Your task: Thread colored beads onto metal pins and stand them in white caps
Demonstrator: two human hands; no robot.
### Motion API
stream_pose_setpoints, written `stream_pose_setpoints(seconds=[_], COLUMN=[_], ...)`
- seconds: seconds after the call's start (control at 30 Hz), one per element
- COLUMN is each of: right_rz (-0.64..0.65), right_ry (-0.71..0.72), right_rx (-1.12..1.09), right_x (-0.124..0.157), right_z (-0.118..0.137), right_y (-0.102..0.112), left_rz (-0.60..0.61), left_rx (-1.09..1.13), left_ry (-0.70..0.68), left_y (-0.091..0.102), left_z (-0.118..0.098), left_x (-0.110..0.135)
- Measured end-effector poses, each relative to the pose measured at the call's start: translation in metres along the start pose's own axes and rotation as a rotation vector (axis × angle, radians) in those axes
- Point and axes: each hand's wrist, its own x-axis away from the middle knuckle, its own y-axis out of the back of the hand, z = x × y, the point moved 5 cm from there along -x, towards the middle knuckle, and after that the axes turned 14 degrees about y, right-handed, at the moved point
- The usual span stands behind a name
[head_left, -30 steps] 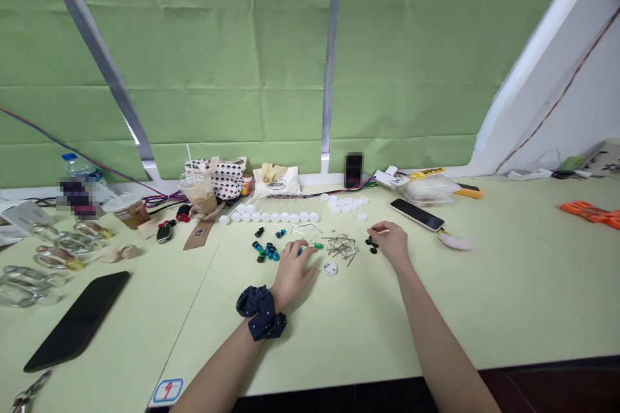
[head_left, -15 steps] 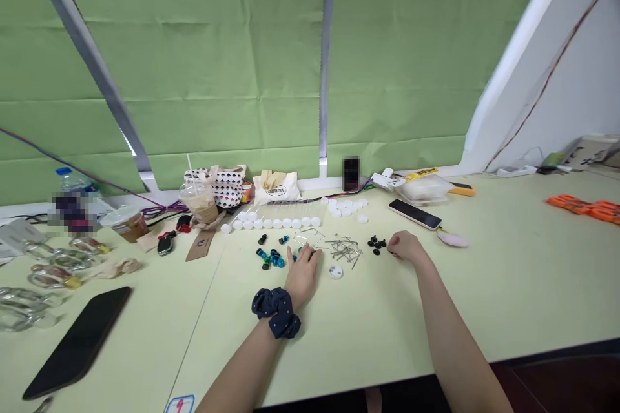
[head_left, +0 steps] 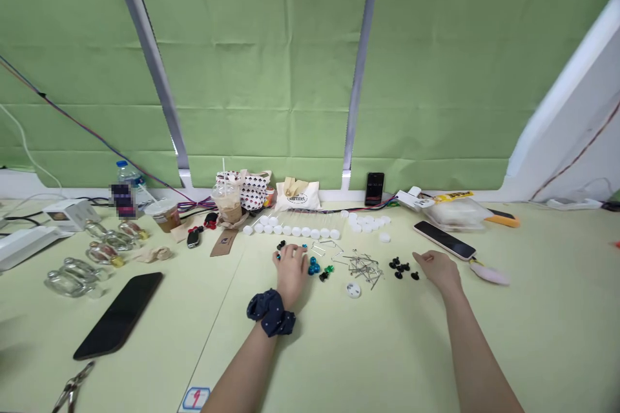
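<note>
The left hand (head_left: 290,268) lies flat on the table (head_left: 387,348), fingers stretched over the blue pieces (head_left: 314,266), some of them hidden beneath it; it grips nothing I can see. The right hand (head_left: 438,269) rests loosely curled just right of the black pieces (head_left: 401,266); whether it pinches one I cannot tell. Between the hands lies the pin pile (head_left: 363,264), with a white cap (head_left: 353,290) nearer. Likely trouble: a careless sweep of either wrist could scatter the small pieces, or drag skin across the pins.
</note>
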Motion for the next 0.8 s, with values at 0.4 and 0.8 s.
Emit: stream_pose_setpoints(seconds=[0.4, 0.8], right_rz=[-0.163, 0.062], right_ry=[0.219, 0.578], right_rx=[-0.088, -0.641], right_x=[0.024, 0.068], right_z=[0.063, 0.159], right_y=[0.005, -0.025], left_rz=[0.285, 0.444], left_rx=[-0.172, 0.738], left_ry=[0.217, 0.248], left_y=[-0.044, -0.014], left_z=[0.011, -0.003], left_x=[-0.062, -0.025])
